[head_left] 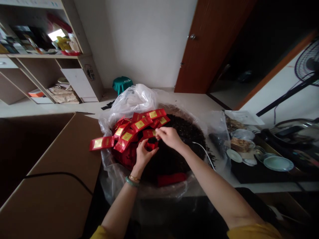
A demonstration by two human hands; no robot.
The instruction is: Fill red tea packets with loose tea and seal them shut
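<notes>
My left hand is closed around a small red packet, its open mouth facing up. Just above that mouth, my right hand has its fingertips pinched together; whatever lies between them is too small to make out. Both hands are over a wide round container lined with a clear plastic bag. Dark, dry, tea-like leaves fill its right side. On the left side, red packets with gold labels lie heaped over a stack of flat red packets. Another red piece rests at the near edge.
An open cardboard box stands at the left. A white cable runs over the container's right rim. Dishes and a dark tray sit at the right, near a fan. Shelves stand behind.
</notes>
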